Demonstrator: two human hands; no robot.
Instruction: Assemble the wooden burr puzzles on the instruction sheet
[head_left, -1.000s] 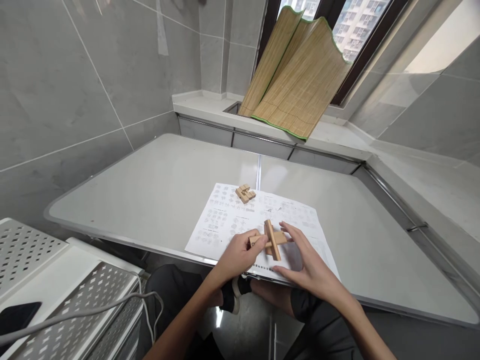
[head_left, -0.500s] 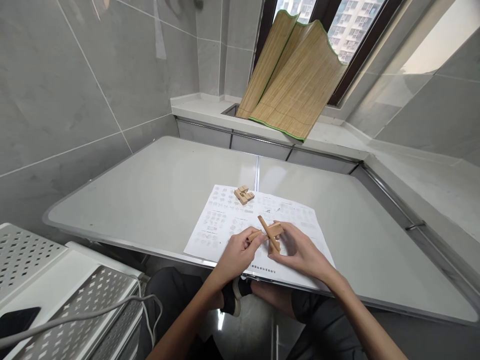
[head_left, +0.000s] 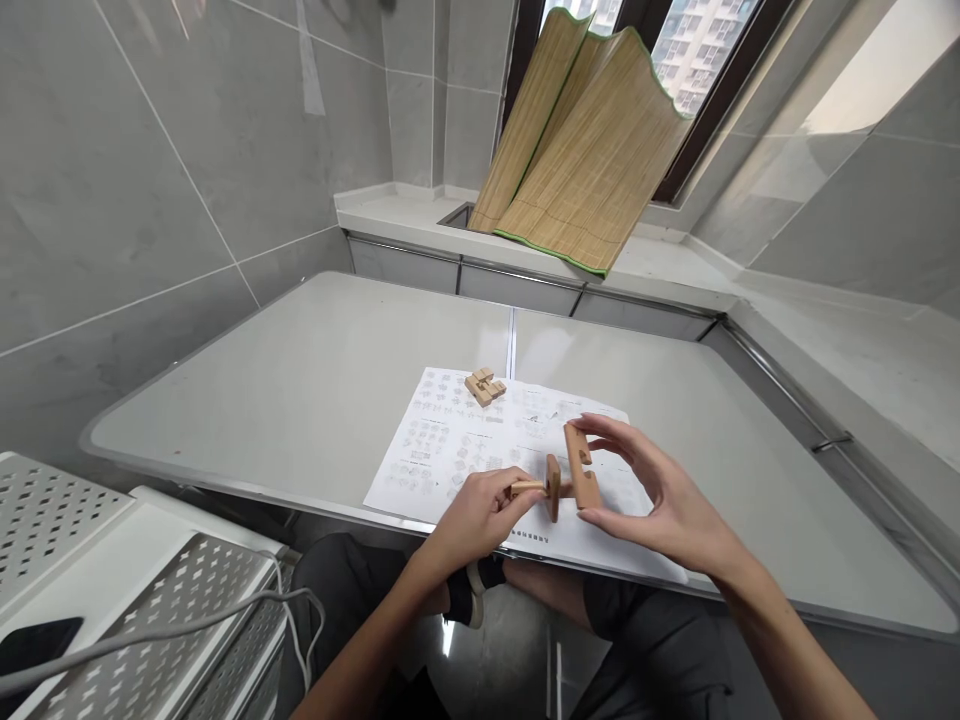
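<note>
My left hand (head_left: 487, 510) pinches a flat wooden puzzle piece (head_left: 527, 487) between thumb and fingers. A second wooden piece, an upright slat (head_left: 553, 488), is crossed with it at its right end. In my right hand (head_left: 645, 480) a notched wooden puzzle piece (head_left: 583, 468) is gripped by its two ends, thumb below and fingers above; its notches face right. A narrow gap shows between this piece and the slat, though I cannot tell whether they touch lower down. Below both hands lies a printed instruction sheet (head_left: 409, 475) with small diagrams.
A small assembled wooden block puzzle (head_left: 485, 386) sits on the sheet's far edge. The grey folding table (head_left: 300, 370) has a seam down its middle. A bamboo mat (head_left: 592, 160) leans at the window. On the left, a white perforated shelf (head_left: 120, 570) carries a cable (head_left: 187, 622) and phone (head_left: 37, 645).
My right hand has moved right and pulled the notched piece away from the crossed pieces, turning it upright. The left hand keeps its pieces, now turned so the slat stands nearly vertical.
</note>
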